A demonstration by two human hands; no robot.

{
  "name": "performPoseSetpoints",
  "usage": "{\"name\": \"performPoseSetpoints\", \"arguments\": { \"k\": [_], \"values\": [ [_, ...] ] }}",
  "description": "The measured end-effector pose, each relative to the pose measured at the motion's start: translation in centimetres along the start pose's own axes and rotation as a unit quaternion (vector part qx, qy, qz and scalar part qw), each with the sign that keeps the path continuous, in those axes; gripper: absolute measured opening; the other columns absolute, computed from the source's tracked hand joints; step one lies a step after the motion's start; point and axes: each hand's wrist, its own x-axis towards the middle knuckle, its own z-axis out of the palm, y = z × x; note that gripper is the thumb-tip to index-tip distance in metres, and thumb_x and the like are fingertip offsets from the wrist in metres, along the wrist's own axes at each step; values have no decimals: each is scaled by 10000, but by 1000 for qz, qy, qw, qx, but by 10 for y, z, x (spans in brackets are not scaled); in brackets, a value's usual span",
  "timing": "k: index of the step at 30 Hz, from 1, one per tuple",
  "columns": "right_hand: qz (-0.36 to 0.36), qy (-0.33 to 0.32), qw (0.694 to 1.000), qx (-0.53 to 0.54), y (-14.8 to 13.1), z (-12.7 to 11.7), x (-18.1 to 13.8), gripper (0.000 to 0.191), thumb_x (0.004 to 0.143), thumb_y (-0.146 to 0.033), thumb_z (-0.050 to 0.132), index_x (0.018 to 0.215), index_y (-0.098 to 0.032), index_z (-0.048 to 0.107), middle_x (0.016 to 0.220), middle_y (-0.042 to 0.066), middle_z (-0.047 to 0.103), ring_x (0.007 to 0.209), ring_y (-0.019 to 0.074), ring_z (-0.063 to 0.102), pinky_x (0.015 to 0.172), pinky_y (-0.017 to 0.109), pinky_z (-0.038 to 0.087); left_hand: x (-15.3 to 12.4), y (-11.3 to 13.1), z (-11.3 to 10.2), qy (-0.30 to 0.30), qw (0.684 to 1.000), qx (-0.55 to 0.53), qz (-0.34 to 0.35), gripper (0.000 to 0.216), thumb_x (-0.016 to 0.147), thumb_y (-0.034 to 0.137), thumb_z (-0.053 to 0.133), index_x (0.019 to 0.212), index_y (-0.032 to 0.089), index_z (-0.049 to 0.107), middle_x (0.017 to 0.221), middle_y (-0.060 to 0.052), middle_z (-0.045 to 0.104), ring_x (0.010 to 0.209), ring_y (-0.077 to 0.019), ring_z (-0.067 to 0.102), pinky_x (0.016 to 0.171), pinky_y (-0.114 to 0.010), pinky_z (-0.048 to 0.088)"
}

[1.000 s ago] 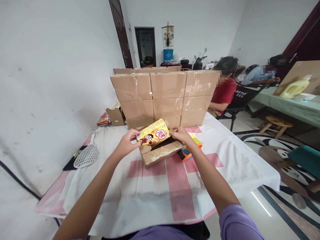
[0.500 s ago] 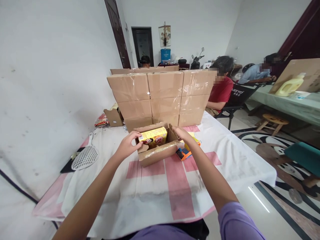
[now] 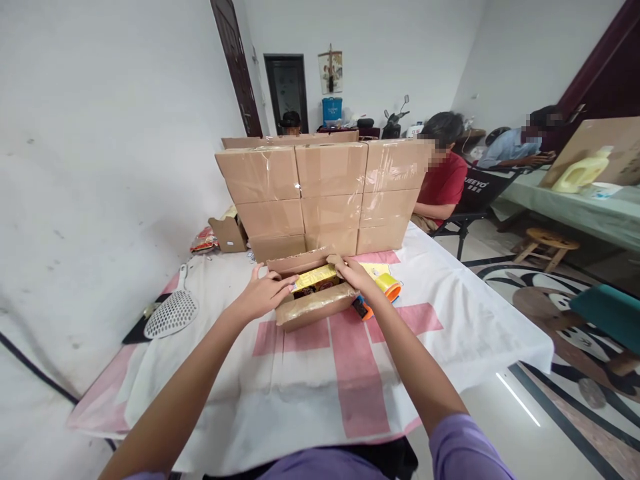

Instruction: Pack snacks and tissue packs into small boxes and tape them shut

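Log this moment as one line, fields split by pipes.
left hand: at left end of yellow pack | right hand: at right end of open carton | pack: inside carton | skimmer: on cloth

A wall scroll (image 3: 331,72), scooter (image 3: 395,125) and tablecloth (image 3: 240,393) suggest a home.

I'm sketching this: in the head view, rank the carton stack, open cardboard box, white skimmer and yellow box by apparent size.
1. Carton stack
2. Open cardboard box
3. White skimmer
4. Yellow box, partly hidden
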Motion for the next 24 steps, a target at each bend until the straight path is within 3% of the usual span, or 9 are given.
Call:
{"name": "performPoseSetpoints", "arguments": {
  "k": [2, 6, 10, 13, 19, 21, 24],
  "values": [
    [4, -1, 1000, 3, 2, 4, -1, 414, 833, -349, 599, 1206, -195, 689, 1189, 81, 735, 1105, 258, 645, 970, 334, 470, 0, -1, -1, -22, 1000, 2, 17, 412, 1023, 382, 382, 1296, 377, 689, 868, -19, 735, 1020, -231, 642, 1198, -542, 106],
    [13, -7, 1000, 12, 3, 6, -2, 433, 864, -369, 547, 1238, -193, 676, 1257, 80, 715, 1157, 258, 641, 991, 339, 466, 0, -6, 1, -16, 999, -16, 43, 414, 1034, 359, 363, 1301, 403, 676, 1003, -14, 732, 1048, -229, 587, 1142, -515, 193],
    [2, -13, 999, 35, 6, 5, -1, 424, 905, -397, 479, 1216, -193, 684, 1280, 79, 704, 1190, 251, 625, 1029, 344, 450, -3, -10, 7, 39, 999, -21, 32, 391, 1034, 383, 374, 1213, 365, 721, 1024, -29, 726, 1089, -262, 525, 1090, -520, 221],
    [7, -12, 999, 51, 10, 5, -1, 424, 865, -373, 527, 1211, -180, 677, 1291, 97, 695, 1190, 275, 618, 1042, 376, 443, -7, -11, 14, 78, 996, -32, 22, 391, 1034, 401, 381, 1131, 323, 752, 1041, -44, 727, 1120, -269, 522, 1076, -515, 265],
    [15, -7, 992, 125, 16, 8, -1, 451, 781, -333, 557, 1198, -204, 673, 1251, 70, 713, 1137, 268, 643, 988, 364, 481, -27, -11, 23, 195, 977, -85, 18, 372, 1025, 400, 430, 1253, 248, 682, 1291, -95, 665, 1200, -245, 573, 1037, -429, 427],
    [18, 7, 986, 166, 17, 10, -1, 474, 757, -334, 565, 1206, -227, 673, 1271, 47, 706, 1169, 262, 629, 1001, 356, 475, -31, -6, 18, 193, 979, -69, 14, 330, 1024, 404, 452, 1151, 254, 716, 1224, -76, 707, 1151, -239, 615, 1009, -416, 435],
    [11, 19, 980, 197, 17, 14, -1, 489, 741, -336, 568, 1207, -229, 673, 1279, 44, 704, 1192, 262, 617, 1019, 358, 469, -17, 10, 2, 122, 992, -38, 4, 289, 1007, 424, 497, 1054, 273, 739, 1152, -35, 749, 1078, -228, 659, 969, -394, 439]
  ]
}}
